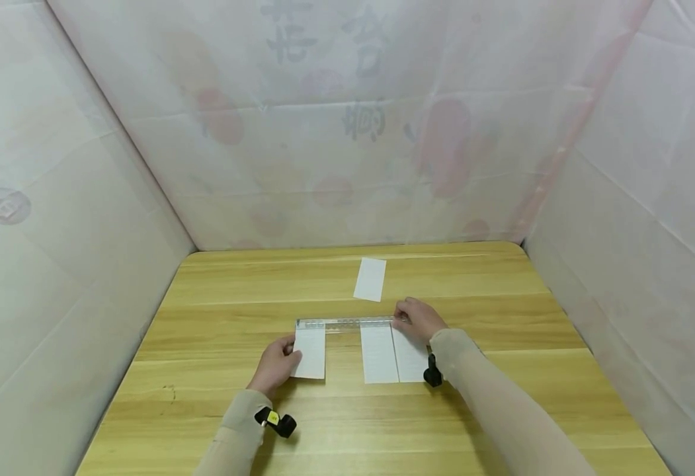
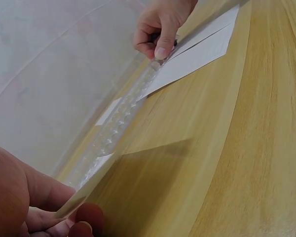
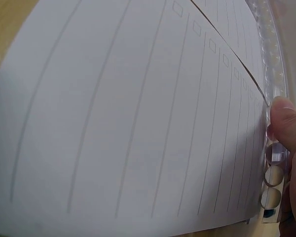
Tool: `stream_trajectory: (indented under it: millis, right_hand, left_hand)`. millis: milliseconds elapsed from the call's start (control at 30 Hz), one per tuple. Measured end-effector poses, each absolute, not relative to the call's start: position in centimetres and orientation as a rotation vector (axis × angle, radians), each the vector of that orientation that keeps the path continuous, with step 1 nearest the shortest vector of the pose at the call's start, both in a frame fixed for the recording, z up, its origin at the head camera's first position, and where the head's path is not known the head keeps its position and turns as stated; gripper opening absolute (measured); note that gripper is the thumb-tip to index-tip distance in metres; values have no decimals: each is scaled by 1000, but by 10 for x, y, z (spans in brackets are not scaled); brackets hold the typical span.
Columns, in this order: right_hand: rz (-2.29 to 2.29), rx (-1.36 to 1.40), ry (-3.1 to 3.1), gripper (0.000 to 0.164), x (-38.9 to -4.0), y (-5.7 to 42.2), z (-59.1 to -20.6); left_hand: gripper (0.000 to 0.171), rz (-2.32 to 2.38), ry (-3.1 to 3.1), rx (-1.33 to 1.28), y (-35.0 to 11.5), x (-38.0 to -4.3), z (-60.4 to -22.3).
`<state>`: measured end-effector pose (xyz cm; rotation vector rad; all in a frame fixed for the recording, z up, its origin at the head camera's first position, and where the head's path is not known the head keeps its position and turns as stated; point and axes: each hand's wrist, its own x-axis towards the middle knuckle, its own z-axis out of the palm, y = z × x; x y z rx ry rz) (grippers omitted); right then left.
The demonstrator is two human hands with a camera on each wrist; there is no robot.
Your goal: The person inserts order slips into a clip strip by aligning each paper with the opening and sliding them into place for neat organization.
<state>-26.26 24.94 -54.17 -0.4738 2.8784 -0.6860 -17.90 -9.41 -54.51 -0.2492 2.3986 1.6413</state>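
A clear plastic strip with a row of round shapes, much like a ruler, lies crosswise along the top edges of several white paper sheets. My left hand pinches the left sheet by its outer side; in the left wrist view that sheet is tilted up off the table. At the strip's right end, my right hand grips it between thumb and fingers. Two lined sheets, one in the middle and one at the right, lie side by side below it. Small printed boxes show on the right sheet.
Farther back on the wooden table lies another white sheet, slightly turned. Pale printed fabric walls enclose the table at the back and both sides. Bare wood shows between the left and middle sheets.
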Motion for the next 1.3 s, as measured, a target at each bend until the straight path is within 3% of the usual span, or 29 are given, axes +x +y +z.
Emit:
stream_trajectory:
  millis: [1300]
  right_hand:
    - [-701, -517, 2894, 10, -265, 249, -550]
  left_hand:
    - [48, 1664, 2412, -149, -92, -181, -544]
